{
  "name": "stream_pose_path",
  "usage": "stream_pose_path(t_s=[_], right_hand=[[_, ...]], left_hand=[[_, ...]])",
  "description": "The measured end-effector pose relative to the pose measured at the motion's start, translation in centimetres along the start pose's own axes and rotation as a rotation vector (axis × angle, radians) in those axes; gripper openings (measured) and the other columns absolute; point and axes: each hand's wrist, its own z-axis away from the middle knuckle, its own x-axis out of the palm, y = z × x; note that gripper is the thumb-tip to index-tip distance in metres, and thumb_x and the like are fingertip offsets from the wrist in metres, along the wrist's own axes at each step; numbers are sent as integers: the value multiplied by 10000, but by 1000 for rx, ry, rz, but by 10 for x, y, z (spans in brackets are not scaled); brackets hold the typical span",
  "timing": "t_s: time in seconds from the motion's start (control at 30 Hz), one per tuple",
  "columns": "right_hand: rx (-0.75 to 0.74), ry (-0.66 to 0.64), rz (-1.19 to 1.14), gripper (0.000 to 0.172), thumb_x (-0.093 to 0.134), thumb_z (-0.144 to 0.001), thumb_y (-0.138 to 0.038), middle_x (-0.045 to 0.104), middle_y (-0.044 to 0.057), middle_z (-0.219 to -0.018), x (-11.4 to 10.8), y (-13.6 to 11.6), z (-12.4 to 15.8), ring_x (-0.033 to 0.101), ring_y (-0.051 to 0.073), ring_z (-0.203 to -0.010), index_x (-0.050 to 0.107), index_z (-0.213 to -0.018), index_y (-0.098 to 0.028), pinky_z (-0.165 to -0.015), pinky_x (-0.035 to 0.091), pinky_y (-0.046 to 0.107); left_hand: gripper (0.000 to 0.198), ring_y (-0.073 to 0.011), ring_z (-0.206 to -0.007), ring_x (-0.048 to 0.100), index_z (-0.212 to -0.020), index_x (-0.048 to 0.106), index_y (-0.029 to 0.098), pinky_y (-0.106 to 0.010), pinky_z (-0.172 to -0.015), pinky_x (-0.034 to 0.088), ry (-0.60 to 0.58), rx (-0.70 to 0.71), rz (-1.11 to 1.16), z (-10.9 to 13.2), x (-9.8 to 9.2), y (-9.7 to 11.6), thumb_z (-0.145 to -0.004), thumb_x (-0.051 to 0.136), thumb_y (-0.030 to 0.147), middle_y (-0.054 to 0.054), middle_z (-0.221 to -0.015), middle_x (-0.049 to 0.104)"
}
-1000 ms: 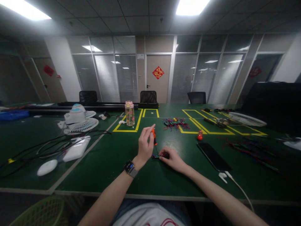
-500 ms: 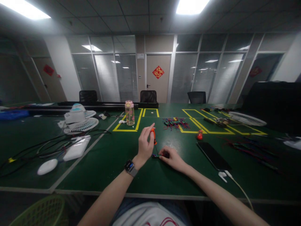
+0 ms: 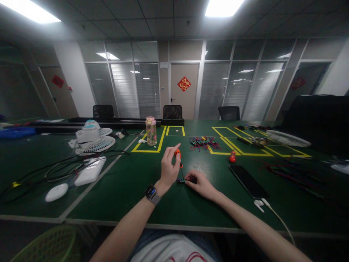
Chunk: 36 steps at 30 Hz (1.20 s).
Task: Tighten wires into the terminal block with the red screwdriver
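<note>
lying flat on the green tabletop [image 3: 131,189], near its front edge, the small dark part [image 3: 182,180] sits between the two hands. the right hand [image 3: 200,183] pins it from the right, fingertips closed on its end. the orange-handled screwdriver [image 3: 179,160] stands nearly upright over it, tip down at the part's left end. the left hand [image 3: 169,169] pinches the handle, just up and left of the part. a black phone [image 3: 247,181] lies well apart to the right.

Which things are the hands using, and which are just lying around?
In use: orange screwdriver in the left hand; small part under the right hand.
Lying about: water bottle, phone, white fan, coloured wires.
</note>
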Motion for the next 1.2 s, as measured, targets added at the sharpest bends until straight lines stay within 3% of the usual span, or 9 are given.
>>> stream_pose_path(t_s=[0.13,0.33,0.6,0.83,1.07,1.2], right_hand=[[-2,0,-2,106,630,-747,-67,599,7,-749,0,1,0,542,150,-693,633,-799,-159,-648,422,255],[-5,5,1,102,631,-741,-63,600,10,-748,2,3,-1,546,153,-695,632,-787,-154,-647,419,256],[-3,11,-9,114,632,-738,-65,610,4,-748,3,4,-1,548,146,-687,634,-794,-165,-642,426,251],[-2,0,-16,96,631,-752,-83,617,9,-761,1,2,0,563,153,-710,634,-799,-168,-666,442,260],[-1,9,0,99,634,-744,-77,608,7,-757,2,3,0,546,148,-694,628,-795,-163,-647,426,255],[3,1,-3,98,628,-747,-78,600,1,-739,2,2,-1,539,145,-680,629,-794,-164,-632,421,249]], left_hand=[[265,-148,-857,553,-1185,610,217,-288,-809,484,17,0,-41,-1,0,1,-934,534,255,-32,-942,520],[364,-166,-1006,568,-1314,525,218,-299,-879,473,-28,-17,5,1,0,-2,-987,367,196,-70,-1084,569],[256,-158,-878,552,-1172,609,210,-301,-818,484,28,11,-53,0,1,0,-928,543,248,-37,-946,540],[359,-171,-973,568,-1292,551,217,-314,-852,482,-24,13,1,0,-1,1,-983,370,194,-71,-1056,583],[248,-148,-851,546,-1152,636,216,-285,-792,487,40,31,-55,0,0,1,-920,556,255,-33,-931,510],[321,-167,-951,564,-1250,590,219,-301,-841,485,-12,33,-30,0,-1,1,-967,442,243,-63,-1031,546]])
